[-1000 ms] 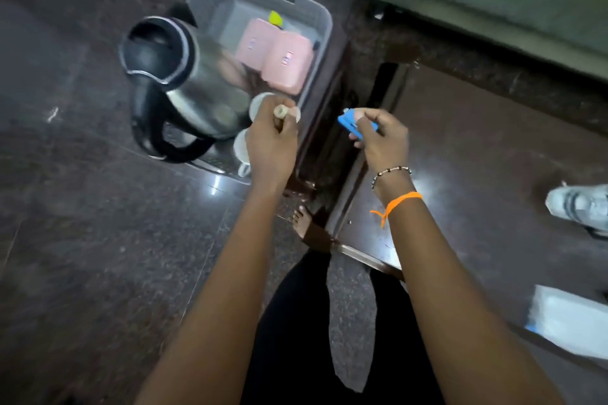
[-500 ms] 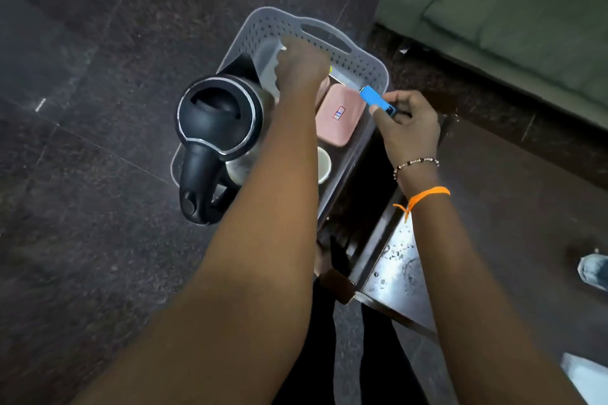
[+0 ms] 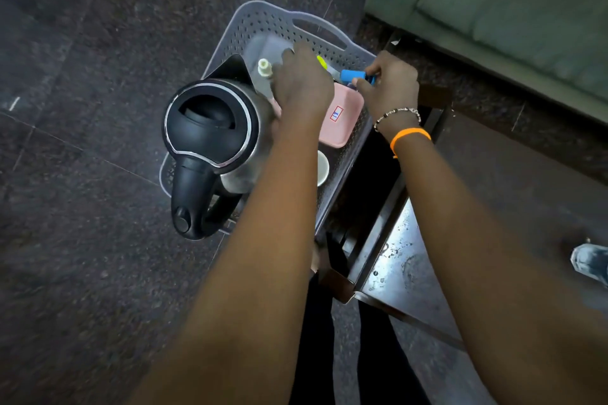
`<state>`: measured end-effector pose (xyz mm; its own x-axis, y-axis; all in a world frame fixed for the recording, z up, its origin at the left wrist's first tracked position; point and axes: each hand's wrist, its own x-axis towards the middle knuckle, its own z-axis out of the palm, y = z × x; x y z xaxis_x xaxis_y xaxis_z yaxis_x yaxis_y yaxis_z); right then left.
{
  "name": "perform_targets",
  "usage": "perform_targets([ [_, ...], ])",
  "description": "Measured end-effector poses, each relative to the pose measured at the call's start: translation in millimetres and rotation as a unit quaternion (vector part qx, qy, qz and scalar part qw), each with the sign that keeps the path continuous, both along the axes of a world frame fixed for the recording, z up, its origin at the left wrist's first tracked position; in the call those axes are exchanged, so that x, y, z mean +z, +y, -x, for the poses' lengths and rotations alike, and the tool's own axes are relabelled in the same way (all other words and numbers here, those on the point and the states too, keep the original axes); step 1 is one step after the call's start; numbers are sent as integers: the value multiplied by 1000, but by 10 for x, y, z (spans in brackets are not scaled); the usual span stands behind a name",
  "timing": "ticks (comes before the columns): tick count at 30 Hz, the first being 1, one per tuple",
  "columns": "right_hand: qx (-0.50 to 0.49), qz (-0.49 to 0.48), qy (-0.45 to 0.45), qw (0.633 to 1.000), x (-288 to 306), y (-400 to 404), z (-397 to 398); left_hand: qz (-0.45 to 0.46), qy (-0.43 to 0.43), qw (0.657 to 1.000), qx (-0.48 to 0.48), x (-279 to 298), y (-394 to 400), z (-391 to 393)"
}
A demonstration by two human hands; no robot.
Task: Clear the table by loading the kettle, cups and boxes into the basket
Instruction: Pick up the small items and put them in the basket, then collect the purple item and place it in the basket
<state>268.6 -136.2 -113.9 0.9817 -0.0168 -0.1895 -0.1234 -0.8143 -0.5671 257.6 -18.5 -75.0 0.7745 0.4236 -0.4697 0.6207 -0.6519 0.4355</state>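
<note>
Floor: dark speckled stone tiles with thin pale joints — the basket stands on them.
Table: the dark, glossy table sits at your right, its near corner just beside the basket's right wall; its top shows whitish marks.
Sofa: a green sofa fills the upper right, well apart from the basket.
Basket: the grey perforated basket has a slot handle on its far rim.
Kettle: the steel kettle with its black lid and handle stands upright in the basket's left half.
Boxes: a pink box with a small red-edged label lies flat in the right half.
Cup: a white cup lies near the box, partly hidden by your left forearm.
Left hand: your left hand is closed on a small cream-capped item over the basket — how tightly, I cannot tell.
Right hand: your right hand pinches a small blue object between thumb and fingers, above the basket's far right corner.
</note>
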Motion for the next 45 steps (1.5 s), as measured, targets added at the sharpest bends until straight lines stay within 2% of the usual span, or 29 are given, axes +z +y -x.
perform_targets([
  [5, 48, 128, 9, 991, -52, 83, -115, 41, -31, 998, -20, -114, -108, 315],
  [8, 59, 148, 5, 987, -32, 65, -83, 74, -51, 996, -17, -110, -165, 439],
  [10, 34, 111, -2, 993, 17, -9, 1, 96, -77, 992, 0, -89, -187, 512],
  [12, -15, 30, 1, 999, 67, -106, 119, 100, -102, 990, 8, -64, -203, 598],
  [15, -86, -79, 5, 993, 164, -275, 387, 60, -142, 988, 3, 3, -285, 776],
  [18, -132, -145, -3, 981, 264, -477, 734, 39, -178, 983, 1, 87, -414, 976],
  [22, -199, -207, 23, 958, 266, -876, 1299, 122, -192, 974, -11, 150, -778, 1281],
  [25, -250, -233, 53, 938, 197, -1266, 1731, 193, -148, 970, -19, 102, -1256, 1582],
  [30, -293, -235, 87, 923, 139, -2029, 2326, 243, -54, 968, -38, -45, -2109, 2049],
  [36, -345, -199, 99, 912, 23, -3193, 2932, 222, 18, 961, -162, -270, -3179, 2535],
  [41, -404, -141, 134, 894, -218, -4311, 3419, 197, 85, 931, -297, -463, -4076, 2911],
  [45, -459, -108, 157, 868, -434, -5078, 3665, 189, 125, 907, -354, -595, -4641, 3066],
])
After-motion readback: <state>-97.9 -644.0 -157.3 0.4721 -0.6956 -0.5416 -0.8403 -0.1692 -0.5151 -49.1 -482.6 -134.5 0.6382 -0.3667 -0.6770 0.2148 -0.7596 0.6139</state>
